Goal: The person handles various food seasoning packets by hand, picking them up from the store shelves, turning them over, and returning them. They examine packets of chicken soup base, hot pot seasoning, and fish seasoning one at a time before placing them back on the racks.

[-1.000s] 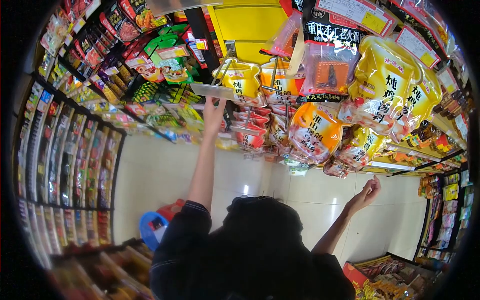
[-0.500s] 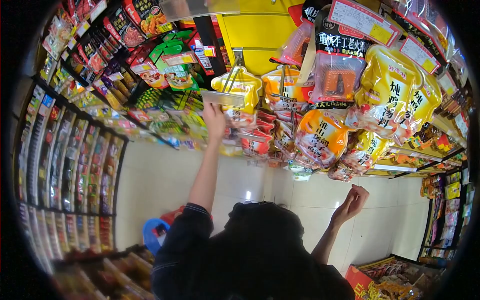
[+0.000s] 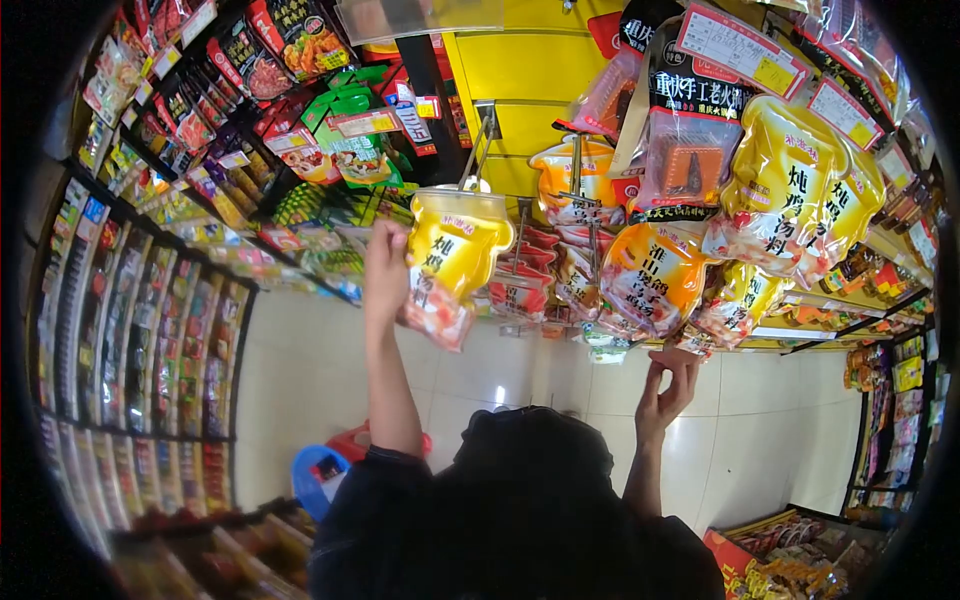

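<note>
A yellow soup seasoning packet (image 3: 455, 250) hangs tilted at the front end of a metal hook, its lower end swung to the left. My left hand (image 3: 385, 275) is closed at the packet's left edge; the fingertips are partly blurred and hidden. My right hand (image 3: 668, 390) is raised, with bent fingers pinching at the lower edge of a hanging packet (image 3: 740, 300) at the bottom right of the rack. An orange soup packet (image 3: 650, 275) hangs just above it. Larger yellow packets (image 3: 785, 185) hang higher up.
A yellow slatted back panel (image 3: 530, 75) holds the hooks. Black hotpot seasoning packs (image 3: 690, 130) and price tags (image 3: 745, 45) stick out at the upper right. Packed shelves (image 3: 140, 320) stand at the left. On the tiled floor are a blue round container (image 3: 318, 478) and boxed goods (image 3: 790, 560).
The yellow packet has come forward to the hook's front end, and my left hand has moved down and left beside it. My right hand has risen leftward to the lower hanging packet.
</note>
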`<state>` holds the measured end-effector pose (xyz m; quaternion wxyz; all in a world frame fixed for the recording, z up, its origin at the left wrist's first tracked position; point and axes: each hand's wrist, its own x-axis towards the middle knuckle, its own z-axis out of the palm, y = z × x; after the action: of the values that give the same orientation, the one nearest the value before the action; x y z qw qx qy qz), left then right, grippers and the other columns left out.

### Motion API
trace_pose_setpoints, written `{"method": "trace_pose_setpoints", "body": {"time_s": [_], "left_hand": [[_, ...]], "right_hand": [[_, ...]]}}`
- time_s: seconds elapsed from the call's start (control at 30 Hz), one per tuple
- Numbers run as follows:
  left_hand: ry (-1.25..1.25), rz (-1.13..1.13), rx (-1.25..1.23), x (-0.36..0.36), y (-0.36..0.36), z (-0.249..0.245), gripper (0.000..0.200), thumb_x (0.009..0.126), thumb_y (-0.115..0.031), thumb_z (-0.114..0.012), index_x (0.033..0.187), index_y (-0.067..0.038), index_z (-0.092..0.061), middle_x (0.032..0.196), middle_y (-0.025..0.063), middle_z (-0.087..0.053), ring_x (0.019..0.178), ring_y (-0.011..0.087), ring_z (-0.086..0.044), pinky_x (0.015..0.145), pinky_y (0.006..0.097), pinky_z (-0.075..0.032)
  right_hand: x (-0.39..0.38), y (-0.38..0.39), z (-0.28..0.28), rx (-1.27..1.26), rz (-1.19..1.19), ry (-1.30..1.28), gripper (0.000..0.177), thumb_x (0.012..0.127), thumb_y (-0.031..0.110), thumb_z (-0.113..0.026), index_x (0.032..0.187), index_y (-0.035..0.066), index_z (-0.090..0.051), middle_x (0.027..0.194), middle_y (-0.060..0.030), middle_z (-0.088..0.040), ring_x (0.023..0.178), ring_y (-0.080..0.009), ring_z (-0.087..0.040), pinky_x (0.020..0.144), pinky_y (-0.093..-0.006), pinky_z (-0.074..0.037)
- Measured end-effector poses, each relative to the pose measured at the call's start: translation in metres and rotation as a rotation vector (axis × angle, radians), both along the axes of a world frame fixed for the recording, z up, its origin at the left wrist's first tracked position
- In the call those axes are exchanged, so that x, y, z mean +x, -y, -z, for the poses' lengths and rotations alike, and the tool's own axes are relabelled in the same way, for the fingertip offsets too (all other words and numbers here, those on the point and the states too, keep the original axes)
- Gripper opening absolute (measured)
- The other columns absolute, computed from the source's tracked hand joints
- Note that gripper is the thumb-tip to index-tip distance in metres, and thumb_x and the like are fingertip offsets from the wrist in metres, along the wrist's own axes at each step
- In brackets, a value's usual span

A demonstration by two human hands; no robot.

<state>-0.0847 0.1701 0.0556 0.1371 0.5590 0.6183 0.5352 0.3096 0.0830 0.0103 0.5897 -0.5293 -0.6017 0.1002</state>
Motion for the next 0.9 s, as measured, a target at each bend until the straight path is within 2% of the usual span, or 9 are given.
{"method": "trace_pose_setpoints", "body": {"time_s": [0.2,0.23,0.33,0.43,0.57,0.67,0.7,0.8,0.9], "left_hand": [[0.135,-0.041,0.056,0.029,0.030,0.020,0.006,0.103,-0.008,-0.046,0.100,-0.004,-0.049,0.086,0.0050,-0.047,0.081,0.0164,-0.046,0.078,0.0296,-0.043],[0.151,-0.057,-0.024,0.036,0.035,0.023,0.007,0.104,-0.008,-0.046,0.100,-0.004,-0.049,0.086,0.0053,-0.047,0.082,0.0170,-0.046,0.080,0.0293,-0.042],[0.124,-0.021,-0.005,0.064,0.047,0.033,0.007,0.104,-0.009,-0.046,0.100,-0.005,-0.049,0.086,0.0058,-0.048,0.084,0.0175,-0.048,0.081,0.0304,-0.043],[0.262,-0.010,-0.028,0.092,0.054,0.062,0.008,0.105,-0.012,-0.046,0.101,-0.005,-0.049,0.090,0.0061,-0.049,0.085,0.0176,-0.050,0.081,0.0307,-0.044],[0.268,0.067,0.078,0.135,0.051,0.072,0.012,0.105,-0.017,-0.050,0.102,-0.006,-0.048,0.092,0.0051,-0.050,0.086,0.0148,-0.049,0.080,0.0298,-0.043],[0.422,0.258,0.040,0.137,0.033,0.063,0.015,0.104,-0.019,-0.054,0.101,-0.005,-0.049,0.094,0.0031,-0.050,0.088,0.0128,-0.048,0.081,0.0296,-0.043],[0.572,0.346,0.063,0.135,0.023,0.060,0.015,0.103,-0.018,-0.057,0.106,-0.005,-0.051,0.105,0.0031,-0.056,0.099,0.0131,-0.052,0.090,0.0295,-0.044],[0.804,0.479,0.002,0.137,0.000,0.019,0.024,0.101,-0.016,-0.060,0.120,-0.004,-0.052,0.120,0.0047,-0.058,0.114,0.0122,-0.053,0.099,0.0269,-0.041],[0.749,0.596,-0.034,0.136,-0.025,0.010,0.035,0.097,-0.016,-0.067,0.127,-0.002,-0.054,0.123,0.0066,-0.062,0.117,0.0126,-0.056,0.100,0.0267,-0.044]], "right_hand": [[-0.033,-0.012,-0.009,-0.052,-0.273,0.017,0.022,0.081,-0.010,-0.062,0.098,0.001,-0.070,0.094,-0.0120,-0.060,0.081,-0.0250,-0.060,0.074,-0.0330,-0.049],[-0.037,-0.013,-0.011,-0.107,-0.345,0.021,0.024,0.085,-0.003,-0.063,0.107,0.003,-0.071,0.105,-0.0140,-0.061,0.089,-0.0245,-0.061,0.080,-0.0339,-0.050],[-0.050,-0.030,-0.028,-0.196,-0.544,-0.023,0.039,0.089,0.007,-0.065,0.128,0.005,-0.062,0.119,-0.0154,-0.059,0.101,-0.0244,-0.061,0.089,-0.0328,-0.049],[-0.067,-0.039,-0.035,-0.363,-0.720,-0.197,0.056,0.093,0.015,-0.064,0.145,0.006,-0.046,0.134,-0.0164,-0.053,0.116,-0.0251,-0.057,0.100,-0.0343,-0.046],[-0.083,-0.053,-0.034,-0.312,-0.662,-0.248,0.062,0.094,0.017,-0.066,0.149,0.004,-0.039,0.146,-0.0170,-0.046,0.131,-0.0259,-0.048,0.109,-0.0390,-0.040],[-0.075,-0.078,-0.018,-0.293,-0.633,-0.397,0.061,0.094,0.015,-0.065,0.149,0.004,-0.040,0.145,-0.0176,-0.047,0.131,-0.0248,-0.048,0.109,-0.0369,-0.040],[-0.074,-0.082,-0.018,-0.268,-0.629,-0.435,0.059,0.094,0.015,-0.065,0.147,0.005,-0.042,0.144,-0.0171,-0.049,0.131,-0.0241,-0.049,0.109,-0.0363,-0.040],[-0.064,-0.095,-0.021,-0.241,-0.660,-0.241,0.057,0.095,0.015,-0.066,0.146,0.005,-0.043,0.143,-0.0159,-0.050,0.131,-0.0240,-0.049,0.110,-0.0365,-0.040],[-0.062,-0.101,-0.019,-0.243,-0.672,-0.209,0.057,0.095,0.016,-0.067,0.146,0.005,-0.044,0.144,-0.0149,-0.050,0.131,-0.0249,-0.049,0.111,-0.0368,-0.039]]}}
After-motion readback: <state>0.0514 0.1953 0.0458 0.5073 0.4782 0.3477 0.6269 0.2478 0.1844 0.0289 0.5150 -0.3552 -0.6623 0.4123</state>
